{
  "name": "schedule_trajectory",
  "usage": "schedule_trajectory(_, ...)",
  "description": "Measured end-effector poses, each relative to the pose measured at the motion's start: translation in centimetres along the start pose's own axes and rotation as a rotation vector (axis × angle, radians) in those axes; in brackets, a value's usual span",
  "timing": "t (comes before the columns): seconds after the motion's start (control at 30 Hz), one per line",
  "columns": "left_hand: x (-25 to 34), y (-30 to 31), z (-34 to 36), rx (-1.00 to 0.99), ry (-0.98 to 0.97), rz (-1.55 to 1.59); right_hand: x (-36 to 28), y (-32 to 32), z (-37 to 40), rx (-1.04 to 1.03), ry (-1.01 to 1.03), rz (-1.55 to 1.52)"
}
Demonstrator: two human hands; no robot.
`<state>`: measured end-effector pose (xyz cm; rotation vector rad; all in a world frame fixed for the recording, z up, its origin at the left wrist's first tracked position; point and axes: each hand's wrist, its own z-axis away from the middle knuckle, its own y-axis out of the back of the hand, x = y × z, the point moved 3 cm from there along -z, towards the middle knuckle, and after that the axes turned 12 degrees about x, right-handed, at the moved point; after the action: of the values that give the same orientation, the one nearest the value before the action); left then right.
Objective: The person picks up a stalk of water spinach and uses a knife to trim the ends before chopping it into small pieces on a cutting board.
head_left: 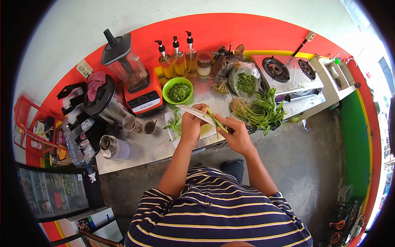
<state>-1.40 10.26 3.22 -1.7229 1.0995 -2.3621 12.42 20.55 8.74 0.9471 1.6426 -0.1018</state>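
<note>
My left hand [191, 127] is closed, its fingertips at the upper end of a green leafy-vegetable stem [212, 115]. A knife [193, 112] crosses in front of this hand, its pale blade pointing left; the handle is hidden, apparently in my right hand [236, 133]. The right hand is closed too, its thumb against the lower part of the stem. Beneath both hands lies a white cutting board [207, 132] with loose green leaves [175, 123] at its left. To the right rests a bunch of leafy greens with roots [263, 110].
Behind the board are a green bowl of chopped greens [178, 91], pump bottles [178, 59] and a plastic bag of greens [246, 83]. A red blender [142, 96] and steel tumbler [115, 148] stand left. At right is a gas stove [288, 76].
</note>
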Motion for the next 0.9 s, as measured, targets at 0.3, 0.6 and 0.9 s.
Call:
schedule_trajectory(0.3, 0.3, -0.1, 0.3, -0.050, -0.005, -0.006, 0.1, 0.3, 0.1, 0.038, 0.045, -0.038)
schedule_trajectory(0.6, 0.0, 0.4, 1.0, -0.091, 0.028, -0.032, -0.1, 0.1, -0.1, -0.042, 0.075, 0.024)
schedule_trajectory(0.9, -0.7, 1.4, 0.1, -0.042, 0.067, -0.117, -0.6, -0.6, -0.2, -0.110, 0.052, -0.009)
